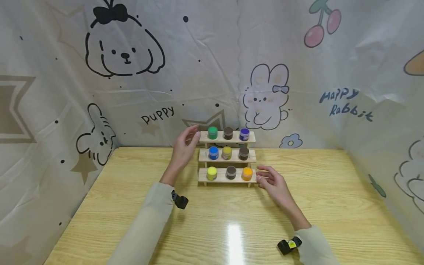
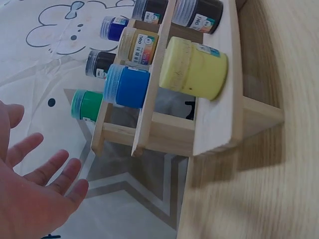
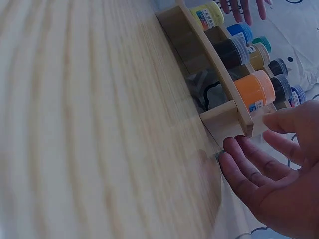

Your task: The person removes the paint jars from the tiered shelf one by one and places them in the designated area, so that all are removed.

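Observation:
A three-tier wooden rack [image 1: 221,175] stands on the table with three paint jars on every tier. Its top tier carries a green jar [image 1: 212,133], a dark one and a purple jar [image 1: 244,134]. On the middle tier are a blue jar [image 1: 213,153], a dull yellow jar [image 1: 226,152] and a dark one. Bright yellow [image 1: 212,173], dark and orange [image 1: 247,173] jars line the bottom tier. My left hand [image 1: 185,146], fingers loosely bent, is beside the upper left end and holds nothing. Relaxed fingers of my right hand [image 3: 279,184] reach the bottom tier's right end, gripping nothing.
The wood-grain table [image 1: 205,224] extends in front of the rack and to both sides. Behind it hangs a pale printed sheet [image 1: 205,81] with cartoon animals, which also covers both sides. Black wrist cameras [image 1: 180,200] sit at both sleeves.

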A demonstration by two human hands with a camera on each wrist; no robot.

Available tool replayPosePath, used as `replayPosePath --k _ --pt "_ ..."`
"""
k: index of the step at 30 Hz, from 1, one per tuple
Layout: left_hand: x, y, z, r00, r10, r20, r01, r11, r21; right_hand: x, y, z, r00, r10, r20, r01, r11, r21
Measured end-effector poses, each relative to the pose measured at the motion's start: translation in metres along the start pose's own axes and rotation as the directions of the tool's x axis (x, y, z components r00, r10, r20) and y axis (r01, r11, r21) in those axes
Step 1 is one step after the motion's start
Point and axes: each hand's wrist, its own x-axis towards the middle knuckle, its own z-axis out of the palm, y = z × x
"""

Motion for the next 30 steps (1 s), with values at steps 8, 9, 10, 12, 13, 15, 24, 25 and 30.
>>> replayPosePath --k 8,9,10,12,13,15,24,25,30 --pt "0.013 -0.002 0.010 1.000 -0.026 0.001 0.026 0.999 -0.035 0.000 0.001 0.002 1.000 0.025 0.019 -0.024 1.000 -0.018" --pt "0.014 -0.002 0.011 1.000 -0.030 0.002 0.030 0.999 -0.039 0.000 0.001 0.003 0.999 0.029 0.021 -0.028 0.999 -0.021" --pt "0.015 -0.003 0.012 0.999 -0.034 0.004 0.034 0.999 -0.042 0.000 0.001 0.003 0.999 0.032 0.019 -0.032 0.999 -0.023" --pt "0.018 -0.004 0.015 0.999 -0.037 0.006 0.037 0.998 -0.052 0.001 0.002 0.003 0.999 0.034 0.015 -0.034 0.999 -0.025" --pt "0.019 -0.004 0.016 0.999 -0.039 0.007 0.039 0.998 -0.055 0.001 0.002 0.003 0.999 0.034 0.013 -0.033 0.999 -0.025" --pt "0.020 -0.005 0.018 0.999 -0.036 0.005 0.036 0.997 -0.066 0.001 0.003 0.004 0.999 0.031 0.010 -0.031 0.999 -0.025" --pt "0.026 -0.009 0.031 0.998 -0.057 0.017 0.059 0.996 -0.074 -0.001 0.006 0.004 1.000 0.028 0.001 -0.028 0.999 -0.025" --pt "0.027 -0.009 0.032 0.998 -0.063 0.009 0.064 0.995 -0.070 -0.001 0.006 0.005 1.000 0.028 0.000 -0.028 0.999 -0.022" --pt "0.032 -0.010 0.038 0.995 -0.099 -0.023 0.098 0.994 -0.044 0.000 0.006 0.005 1.000 0.028 -0.005 -0.028 1.000 -0.015"
